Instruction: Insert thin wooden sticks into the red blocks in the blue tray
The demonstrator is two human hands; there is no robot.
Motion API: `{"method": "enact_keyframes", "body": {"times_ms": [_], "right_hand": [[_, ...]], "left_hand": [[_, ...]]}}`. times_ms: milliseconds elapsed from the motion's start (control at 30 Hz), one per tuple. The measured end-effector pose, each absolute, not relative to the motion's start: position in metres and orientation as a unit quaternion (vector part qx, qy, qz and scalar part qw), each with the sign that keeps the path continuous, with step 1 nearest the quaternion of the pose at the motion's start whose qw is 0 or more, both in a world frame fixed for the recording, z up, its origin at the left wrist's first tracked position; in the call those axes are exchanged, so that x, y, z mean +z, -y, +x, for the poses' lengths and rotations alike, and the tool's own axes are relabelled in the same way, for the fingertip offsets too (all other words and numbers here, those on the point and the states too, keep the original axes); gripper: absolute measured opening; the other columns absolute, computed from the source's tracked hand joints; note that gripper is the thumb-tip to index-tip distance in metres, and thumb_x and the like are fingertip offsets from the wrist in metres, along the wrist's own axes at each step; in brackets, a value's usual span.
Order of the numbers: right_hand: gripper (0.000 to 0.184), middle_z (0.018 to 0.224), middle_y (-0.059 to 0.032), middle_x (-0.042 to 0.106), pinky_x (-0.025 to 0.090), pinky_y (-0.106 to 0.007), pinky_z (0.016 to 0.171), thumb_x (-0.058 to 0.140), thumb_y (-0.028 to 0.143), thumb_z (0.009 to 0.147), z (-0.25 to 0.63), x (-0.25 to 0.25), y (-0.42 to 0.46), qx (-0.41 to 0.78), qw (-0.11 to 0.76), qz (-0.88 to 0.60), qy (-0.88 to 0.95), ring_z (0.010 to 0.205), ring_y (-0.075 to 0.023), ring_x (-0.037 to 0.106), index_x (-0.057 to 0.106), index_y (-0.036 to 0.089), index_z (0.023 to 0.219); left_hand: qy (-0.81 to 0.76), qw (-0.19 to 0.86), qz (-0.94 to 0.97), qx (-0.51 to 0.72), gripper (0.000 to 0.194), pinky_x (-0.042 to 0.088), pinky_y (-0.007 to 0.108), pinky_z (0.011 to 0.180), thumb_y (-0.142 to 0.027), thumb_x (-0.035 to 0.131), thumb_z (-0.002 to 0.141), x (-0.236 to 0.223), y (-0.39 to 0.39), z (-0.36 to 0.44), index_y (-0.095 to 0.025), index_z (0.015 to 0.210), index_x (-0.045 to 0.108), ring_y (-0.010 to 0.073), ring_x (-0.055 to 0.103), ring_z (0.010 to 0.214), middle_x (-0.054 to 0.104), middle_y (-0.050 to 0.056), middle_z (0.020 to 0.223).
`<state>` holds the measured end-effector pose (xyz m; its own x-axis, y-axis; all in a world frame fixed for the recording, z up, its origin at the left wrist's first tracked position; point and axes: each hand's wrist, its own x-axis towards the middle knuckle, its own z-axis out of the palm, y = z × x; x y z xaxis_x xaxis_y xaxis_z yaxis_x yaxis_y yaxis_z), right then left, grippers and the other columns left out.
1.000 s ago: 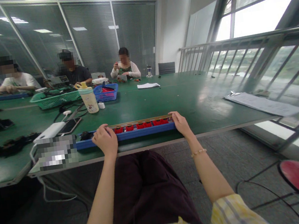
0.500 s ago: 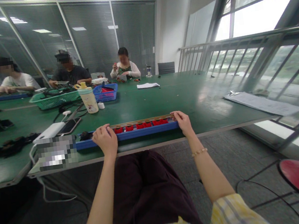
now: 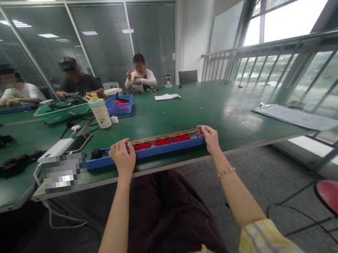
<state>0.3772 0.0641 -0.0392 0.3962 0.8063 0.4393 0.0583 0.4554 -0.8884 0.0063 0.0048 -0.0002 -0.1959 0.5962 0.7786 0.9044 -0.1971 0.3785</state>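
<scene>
A long narrow blue tray (image 3: pixel 147 153) lies along the near edge of the green table, with several red plastic pieces (image 3: pixel 161 141) in a row inside it. Thin brass-coloured rods (image 3: pixel 164 136) run lengthwise over the back side of the tray. My left hand (image 3: pixel 123 158) is closed around their left end, its fingers bent over the tray. At the right end, my right hand (image 3: pixel 209 138) pinches the rods between thumb and fingers, just by the tray's end. Dark pieces (image 3: pixel 97 153) sit in the tray's left end.
To the left lie a white power bank (image 3: pixel 55 150), a phone (image 3: pixel 78 143) and cables. Farther back stand a cup (image 3: pixel 101 114), a green basket (image 3: pixel 62 113) and a blue basket (image 3: pixel 124 106). A clipboard (image 3: pixel 296 116) rests at right. Three people sit across the table.
Both my hands have shifted slightly to the right along the tray, the rods with them. Across the table, a person's hands have moved a little.
</scene>
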Motion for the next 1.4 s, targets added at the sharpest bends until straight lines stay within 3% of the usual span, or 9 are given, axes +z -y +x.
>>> {"method": "enact_keyframes", "body": {"times_ms": [633, 967, 1133, 1400], "right_hand": [[0.050, 0.086, -0.0094, 0.070, 0.048, -0.030, 0.059, 0.056, 0.059, 0.081, 0.3841, -0.0453, -0.0694, 0.223, 0.750, -0.469, 0.410, 0.070, -0.0170, 0.061, 0.070, 0.014, 0.097], [0.054, 0.081, -0.0025, 0.069, 0.049, -0.028, 0.058, 0.077, 0.051, 0.065, 0.3840, -0.0463, -0.0711, 0.324, 0.739, -0.425, 0.410, 0.064, -0.0138, 0.060, 0.062, 0.019, 0.106], [0.048, 0.078, -0.0006, 0.068, 0.050, -0.028, 0.058, 0.074, 0.055, 0.067, 0.3841, -0.0468, -0.0725, 0.321, 0.722, -0.428, 0.439, 0.063, -0.0139, 0.061, 0.059, 0.020, 0.096], [0.042, 0.083, -0.0019, 0.072, 0.053, -0.029, 0.058, 0.068, 0.051, 0.076, 0.3848, -0.0482, -0.0738, 0.336, 0.750, -0.407, 0.398, 0.064, -0.0151, 0.066, 0.043, 0.025, 0.097]], "left_hand": [[0.615, 0.168, -0.614, -0.465, 0.028, 0.034, 0.042, 0.094, -0.033, 0.041, 0.096, -0.0013, -0.0050, 0.0066, -0.021, 0.105, 0.065, 0.0300, 0.051, 0.110, 0.066, 0.011, 0.110], [0.620, 0.168, -0.611, -0.463, 0.029, 0.034, 0.042, 0.094, -0.034, 0.041, 0.096, -0.0018, -0.0056, 0.0069, -0.020, 0.105, 0.065, 0.0304, 0.052, 0.109, 0.067, 0.011, 0.109], [0.624, 0.162, -0.611, -0.460, 0.030, 0.034, 0.043, 0.094, -0.034, 0.040, 0.095, -0.0014, -0.0056, 0.0071, -0.020, 0.105, 0.065, 0.0309, 0.051, 0.110, 0.067, 0.012, 0.110], [0.622, 0.161, -0.612, -0.461, 0.029, 0.035, 0.043, 0.094, -0.034, 0.041, 0.095, -0.0010, -0.0057, 0.0072, -0.020, 0.104, 0.065, 0.0310, 0.051, 0.110, 0.067, 0.012, 0.109]]}}
